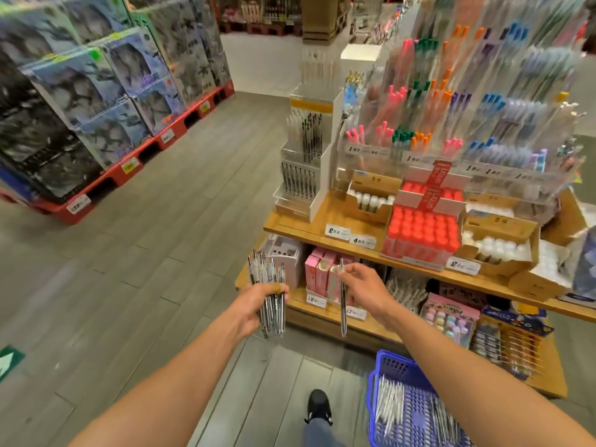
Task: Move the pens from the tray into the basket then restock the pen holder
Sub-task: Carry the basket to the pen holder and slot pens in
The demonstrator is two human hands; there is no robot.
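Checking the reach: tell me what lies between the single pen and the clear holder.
In the head view, pink boxes and the wooden shelf edge lie between the single pen and clear acrylic holder.

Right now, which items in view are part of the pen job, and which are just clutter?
Job: bundle of pens in left hand; single pen in right hand; blue basket; clear pen holder.

Clutter: red-capped bottles; pink boxes; stacked boxes.
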